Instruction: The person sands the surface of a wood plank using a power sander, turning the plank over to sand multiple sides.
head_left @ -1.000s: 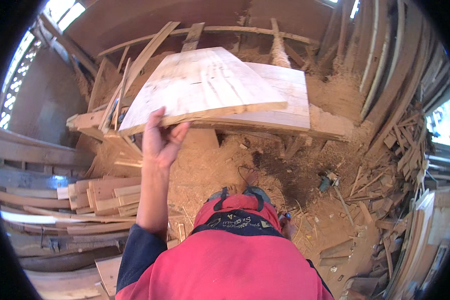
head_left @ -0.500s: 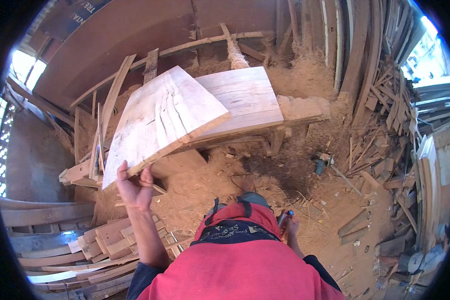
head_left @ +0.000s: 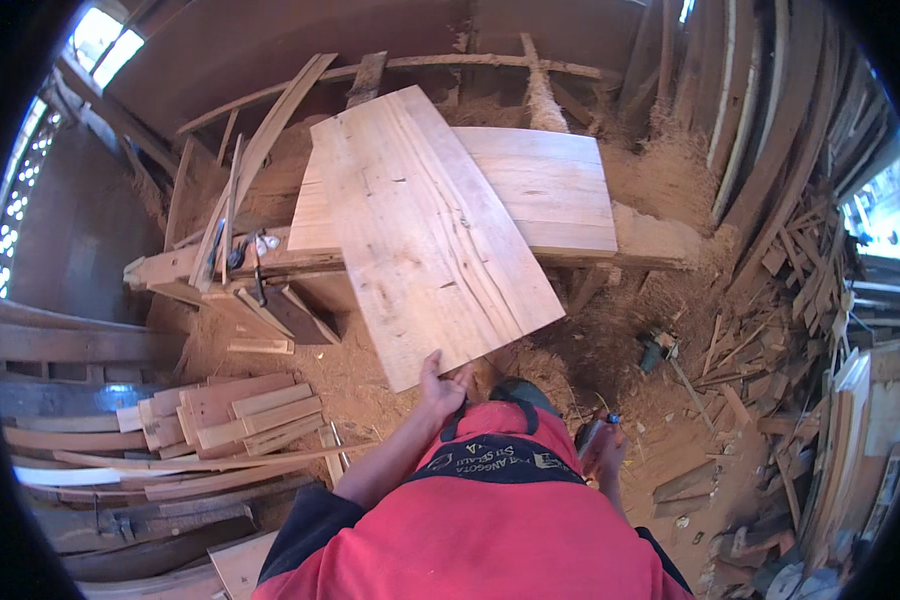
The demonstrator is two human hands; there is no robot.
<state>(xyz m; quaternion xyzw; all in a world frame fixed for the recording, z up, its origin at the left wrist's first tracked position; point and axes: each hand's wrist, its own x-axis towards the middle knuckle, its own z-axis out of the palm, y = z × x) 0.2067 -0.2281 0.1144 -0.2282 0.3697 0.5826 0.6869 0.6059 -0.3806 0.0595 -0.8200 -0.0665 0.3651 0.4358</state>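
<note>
— Where was the wooden board (head_left: 425, 235)?
— It lay slanted across the table (head_left: 560, 190), its far end up near the back of the top and its near end jutting out past the table's front edge, over the sawdust-covered floor (head_left: 340, 370).
— And the hands?
— The left hand (head_left: 440, 388) gripped the board's near edge, thumb on top and fingers curled underneath. The right hand (head_left: 602, 452) hung low on the right, closed around a small dark tool (head_left: 588, 432); what kind of tool it was, I could not tell.
— What lay under the board?
— A second pale plank (head_left: 550, 185), flat on the table, touching the board from below.
— And round about?
— Short cut blocks (head_left: 235, 412) were stacked on the floor to the near left. Thin slats (head_left: 255, 165) leaned at the table's left end. On the right, a heap of offcuts (head_left: 790, 310) spread toward long planks (head_left: 770, 120) propped against the far-right wall.
</note>
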